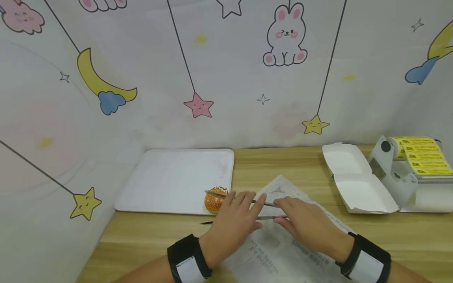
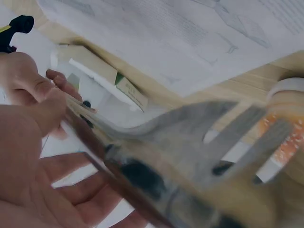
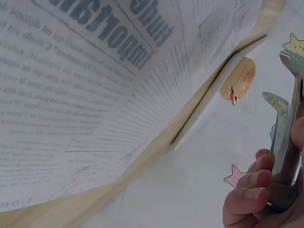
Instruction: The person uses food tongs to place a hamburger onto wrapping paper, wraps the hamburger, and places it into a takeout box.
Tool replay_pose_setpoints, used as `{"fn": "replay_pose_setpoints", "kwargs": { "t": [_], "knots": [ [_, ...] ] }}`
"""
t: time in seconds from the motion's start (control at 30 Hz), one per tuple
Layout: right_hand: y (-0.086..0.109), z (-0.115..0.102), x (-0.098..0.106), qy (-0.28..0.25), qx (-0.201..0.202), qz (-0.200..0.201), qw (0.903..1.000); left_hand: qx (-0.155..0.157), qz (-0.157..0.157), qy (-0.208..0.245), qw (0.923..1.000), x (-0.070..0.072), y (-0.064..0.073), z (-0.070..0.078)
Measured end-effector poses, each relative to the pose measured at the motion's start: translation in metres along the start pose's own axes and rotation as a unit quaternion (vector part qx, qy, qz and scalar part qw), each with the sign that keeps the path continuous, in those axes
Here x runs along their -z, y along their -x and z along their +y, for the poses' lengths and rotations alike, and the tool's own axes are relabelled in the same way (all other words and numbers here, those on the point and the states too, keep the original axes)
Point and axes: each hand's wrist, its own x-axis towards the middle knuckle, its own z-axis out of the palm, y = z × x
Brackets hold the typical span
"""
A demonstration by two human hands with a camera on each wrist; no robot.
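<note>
Currently I have a pair of metal tongs [image 1: 264, 203] across both hands, its arms spread apart and its tips aimed to my left. My right hand [image 1: 315, 226] grips the joined end, fingers curled round the metal, as the right wrist view shows. My left hand [image 1: 231, 224] holds the arms farther along, with the thumb on one side and the fingers on the other. The left wrist view shows one tip shaped like a slotted fork; it is blurred there. From my head, the upper tip overlaps the sesame burger [image 1: 213, 203], though I cannot tell whether the metal touches the bun. That burger sits at the near right corner of a white tray [image 1: 173, 181], which lies on the wood-grain surface [image 1: 148, 243] at my left. Beneath my hands, a sheet of newsprint wrapping paper [image 1: 269, 243] lies at a slant, one corner pointing away from me. To my right, a white clamshell box [image 1: 364, 192] lies open, just beside a label dispenser [image 1: 408, 188] carrying a roll of yellow labels [image 1: 424, 153]. Behind everything hangs a pale backdrop [image 1: 230, 70] printed with a bunny, moons and smiling stars. Black straps [image 1: 371, 251] circle both my wrists.
</note>
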Motion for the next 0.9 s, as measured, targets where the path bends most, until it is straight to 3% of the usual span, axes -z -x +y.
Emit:
{"fn": "replay_pose_setpoints", "kwargs": {
  "t": [0.1,0.23,0.4,0.5,0.67,0.9],
  "knots": [
    [0.000,0.002,-0.001,0.005,-0.023,0.023,0.9995,0.017,0.033,0.044,0.9984,0.011,0.012,-0.005],
    [-0.002,0.004,-0.004,-0.001,-0.064,0.026,0.9976,0.069,0.055,0.119,0.9889,0.021,0.047,-0.016],
    [-0.003,0.002,-0.009,-0.008,-0.087,0.020,0.9960,0.182,0.005,0.173,0.9679,0.014,0.102,-0.034],
    [-0.003,0.002,-0.014,-0.011,-0.093,0.018,0.9955,0.245,-0.018,0.182,0.9522,0.006,0.126,-0.045],
    [-0.004,0.000,-0.022,-0.015,-0.093,0.009,0.9955,0.301,-0.037,0.176,0.9364,-0.002,0.143,-0.057],
    [-0.008,-0.004,-0.027,-0.011,-0.085,-0.013,0.9962,0.300,-0.034,0.170,0.9379,-0.001,0.145,-0.059]
  ]
}}
